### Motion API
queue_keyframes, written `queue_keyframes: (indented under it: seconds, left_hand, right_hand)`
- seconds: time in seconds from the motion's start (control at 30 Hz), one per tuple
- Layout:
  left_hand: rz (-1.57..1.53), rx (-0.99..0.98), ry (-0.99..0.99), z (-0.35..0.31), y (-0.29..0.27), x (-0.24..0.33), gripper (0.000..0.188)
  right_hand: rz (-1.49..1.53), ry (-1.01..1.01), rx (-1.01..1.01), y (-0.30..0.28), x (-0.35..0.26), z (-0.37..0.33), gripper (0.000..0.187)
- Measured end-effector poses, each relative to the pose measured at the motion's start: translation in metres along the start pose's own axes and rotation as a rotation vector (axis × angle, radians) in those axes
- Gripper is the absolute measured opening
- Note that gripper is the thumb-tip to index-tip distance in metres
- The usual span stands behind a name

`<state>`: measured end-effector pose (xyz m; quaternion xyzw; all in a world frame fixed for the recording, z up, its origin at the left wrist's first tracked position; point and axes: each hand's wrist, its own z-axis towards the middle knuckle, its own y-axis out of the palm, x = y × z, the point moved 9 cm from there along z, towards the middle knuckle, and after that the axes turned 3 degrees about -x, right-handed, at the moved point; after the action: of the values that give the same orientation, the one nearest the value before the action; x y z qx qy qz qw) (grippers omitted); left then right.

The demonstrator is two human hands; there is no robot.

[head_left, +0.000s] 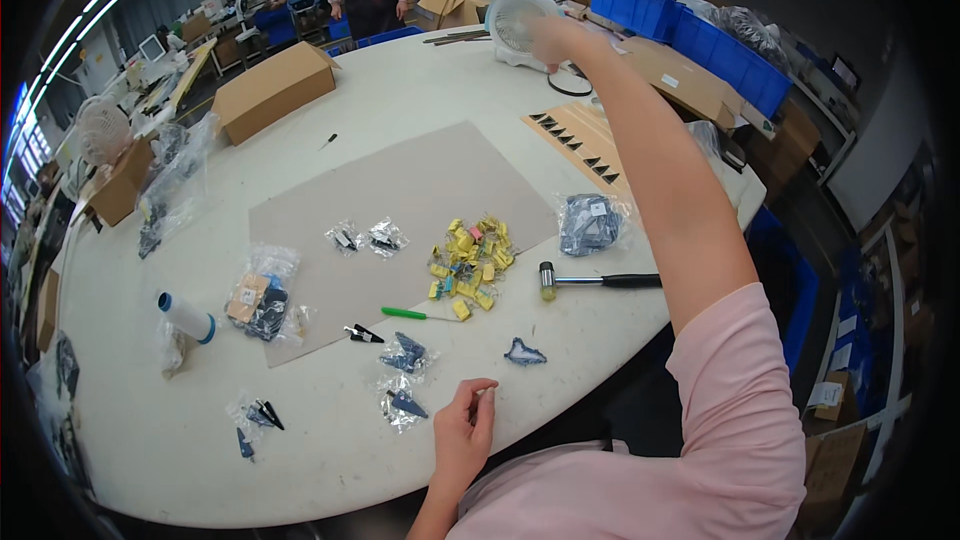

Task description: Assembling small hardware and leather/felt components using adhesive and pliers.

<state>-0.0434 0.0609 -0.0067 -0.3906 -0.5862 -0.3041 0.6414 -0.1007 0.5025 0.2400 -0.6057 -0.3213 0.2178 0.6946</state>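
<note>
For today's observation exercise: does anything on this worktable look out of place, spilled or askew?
Nothing looks damaged. The yellow parts lie in a loose heap on the grey sheet, and the mallet lies on its side near the table edge. The right hand touches the small fan; the left hand rests empty.

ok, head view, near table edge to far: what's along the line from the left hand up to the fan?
left hand → small clear bag with a dark blue part → green-handled tool → pile of yellow pieces → cardboard strip with black triangles → white fan, right hand on it.
</note>
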Motion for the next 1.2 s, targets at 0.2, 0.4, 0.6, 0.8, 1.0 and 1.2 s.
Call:
queue_keyframes:
  seconds: [0.2, 0.4, 0.6, 0.8, 1.0, 1.2]
  left_hand:
    - [0.025, 0.050, -0.013, -0.001, -0.008, -0.003, 0.009]
    - [0.002, 0.040, 0.018, -0.005, -0.002, -0.005, 0.010]
    - [0.082, 0.068, 0.015, -0.004, -0.008, -0.001, 0.012]
    - [-0.057, 0.127, -0.021, -0.007, -0.015, -0.013, 0.017]
    - [-0.333, 0.226, -0.059, -0.014, -0.035, -0.016, 0.016]
    - [-0.297, 0.218, -0.009, -0.017, -0.039, 0.007, 0.018]
  right_hand:
    - [0.297, -0.292, 0.078, 0.060, -0.087, -0.101, 0.031]
    - [0.568, -0.541, -0.089, 0.125, -0.146, -0.235, 0.014]
    - [0.741, -0.230, 0.044, 0.079, -0.100, -0.220, 0.017]
    - [1.251, -0.546, -0.173, 0.122, -0.180, -0.319, 0.024]
    - [1.532, -0.371, -0.318, 0.135, -0.212, -0.331, 0.020]
    - [1.560, -0.383, -0.250, 0.134, -0.220, -0.328, 0.023]
